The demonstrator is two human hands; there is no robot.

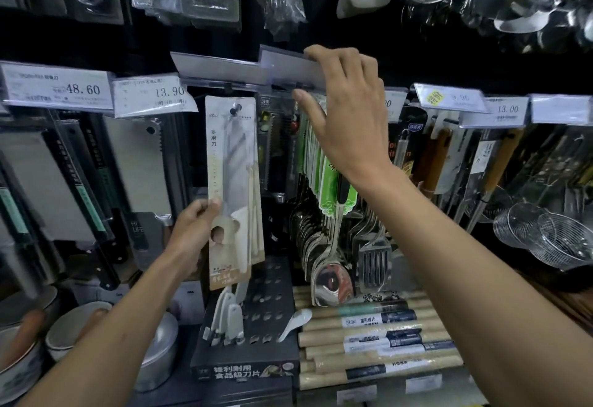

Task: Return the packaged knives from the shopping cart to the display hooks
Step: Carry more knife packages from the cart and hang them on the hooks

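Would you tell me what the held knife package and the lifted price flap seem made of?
The knife package looks like matte printed cardboard: flat, beige, with a punched hang hole. The price flap is probably clear glossy plastic, catching glare.

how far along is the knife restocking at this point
Done: similar packs already hang behind on the same hook. In hand: the left hand pinches a knife pack whose hole sits on the hook's tip, while the right hand holds up the price tag flap. Left: slide it back and lower the flap. The cart is out of view, so remaining packs can't be counted.
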